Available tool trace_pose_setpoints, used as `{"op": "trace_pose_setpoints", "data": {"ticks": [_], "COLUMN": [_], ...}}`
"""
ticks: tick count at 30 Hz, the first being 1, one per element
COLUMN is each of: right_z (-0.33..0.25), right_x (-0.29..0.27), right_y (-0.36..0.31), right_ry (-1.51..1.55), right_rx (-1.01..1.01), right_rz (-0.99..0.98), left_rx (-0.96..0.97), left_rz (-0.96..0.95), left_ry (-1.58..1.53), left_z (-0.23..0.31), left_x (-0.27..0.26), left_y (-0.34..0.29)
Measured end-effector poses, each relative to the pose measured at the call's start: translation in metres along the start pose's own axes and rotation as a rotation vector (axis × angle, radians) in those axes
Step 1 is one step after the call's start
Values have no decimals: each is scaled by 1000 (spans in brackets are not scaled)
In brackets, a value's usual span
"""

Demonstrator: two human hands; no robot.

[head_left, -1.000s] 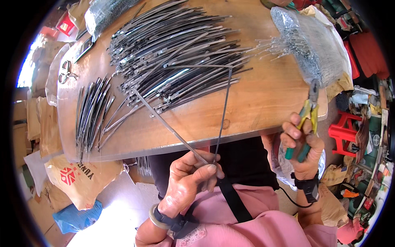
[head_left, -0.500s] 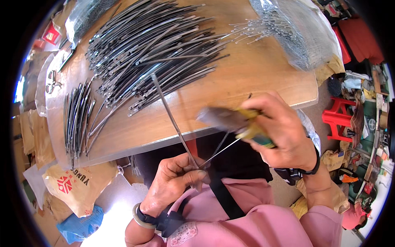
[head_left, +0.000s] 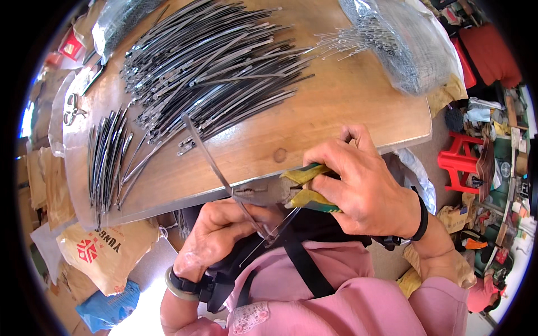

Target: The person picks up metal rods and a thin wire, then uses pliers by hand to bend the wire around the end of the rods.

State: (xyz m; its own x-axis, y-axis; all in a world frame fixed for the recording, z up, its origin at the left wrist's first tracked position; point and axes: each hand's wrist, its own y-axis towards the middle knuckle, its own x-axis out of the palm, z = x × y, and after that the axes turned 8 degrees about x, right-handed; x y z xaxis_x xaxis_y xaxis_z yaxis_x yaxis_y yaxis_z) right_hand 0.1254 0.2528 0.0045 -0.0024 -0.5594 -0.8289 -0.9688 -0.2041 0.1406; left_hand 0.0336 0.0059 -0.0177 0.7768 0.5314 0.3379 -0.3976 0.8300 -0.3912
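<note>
My left hand (head_left: 216,232) is closed round the lower part of a narrow, flat metal strip (head_left: 206,154), which slants up and left over the table edge. In my right hand (head_left: 364,190) is a pair of pliers (head_left: 269,191) with yellow and green handles. Its jaws point left and lie right beside the strip; whether they grip it I cannot tell. Below the pliers, thin wire (head_left: 255,253) crosses the strip's lower end near my left fingers. Just beyond, a large heap of dark metal strips (head_left: 207,73) covers the table.
A smaller bunch of strips (head_left: 106,162) lies at the wooden table's (head_left: 347,112) left side, below a small pair of scissors or snips (head_left: 73,109). A clear bag of thin wire pieces (head_left: 414,56) sits far right. A red stool (head_left: 462,162) stands beyond the table's right edge.
The pliers have swung down and left, from a blurred raised position to beside the strip. My left hand has shifted slightly left, and the strip's upper end now sits lower and further left.
</note>
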Motion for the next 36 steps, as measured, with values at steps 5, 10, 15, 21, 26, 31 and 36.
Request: {"op": "trace_pose_setpoints", "data": {"ticks": [5, 10, 15, 21, 26, 31, 36], "right_z": [-9, 1, 9, -4, -6, -12, -7], "right_x": [5, 2, 5, 5, 12, 13, 13], "right_y": [-1, -1, -27, -28, -29, -2, 23], "right_ry": [55, -56, 185, 306, 211, 130, 211], "right_rx": [-22, 32, 221, 255, 187, 70, 53], "right_rz": [27, 104, 48, -93, -238, -242, -105], "left_rx": [-135, -182, 50, 258, 275, 312, 328], "left_rz": [-40, 152, 300, 372, 413, 496, 496], "left_ry": [53, -446, -478, -225, -114, -69, -318], "left_z": [15, -7, -10, -9, -12, -9, 3], "left_x": [19, 35, 43, 47, 47, 37, 18], "left_y": [20, 14, 6, -1, 1, -7, -2]}}
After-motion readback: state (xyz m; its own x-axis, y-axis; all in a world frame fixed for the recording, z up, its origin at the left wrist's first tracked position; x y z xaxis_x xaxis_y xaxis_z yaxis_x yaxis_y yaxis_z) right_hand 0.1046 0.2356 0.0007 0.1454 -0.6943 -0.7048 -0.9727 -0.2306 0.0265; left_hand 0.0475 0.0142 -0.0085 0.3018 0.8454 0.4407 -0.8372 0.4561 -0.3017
